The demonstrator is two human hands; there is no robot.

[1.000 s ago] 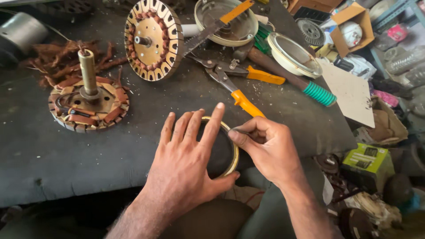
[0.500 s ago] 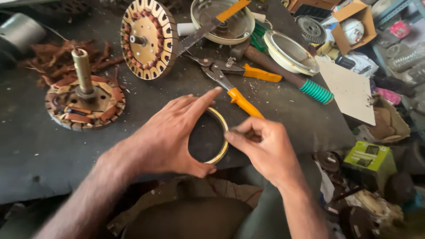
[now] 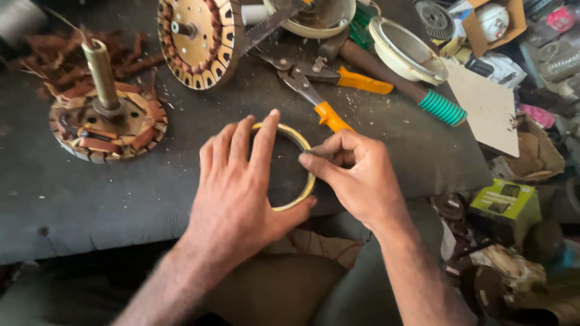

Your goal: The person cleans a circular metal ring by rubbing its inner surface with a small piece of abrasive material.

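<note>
A thin yellowish ring (image 3: 306, 154) lies flat on the dark worktable (image 3: 121, 199) near its front edge. My left hand (image 3: 238, 184) rests over the ring's left side, fingers spread on its rim and thumb hooked round its near edge. My right hand (image 3: 356, 172) has its fingers curled and pinches the ring's right side between thumb and forefinger. Part of the ring is hidden under my left fingers.
A wound stator with an upright shaft (image 3: 106, 115) sits at left. A slotted rotor disc (image 3: 196, 39) stands at the back. Orange-handled snips (image 3: 326, 90), a green-gripped tool (image 3: 441, 107), a cream bowl (image 3: 408, 51) and a card sheet (image 3: 483, 105) lie to the right. Clutter fills the floor at right.
My left hand has turned from gripping the ring's edge to lying flat over it, and the ring has come back down onto the table. The right hand stays pinched on the ring.
</note>
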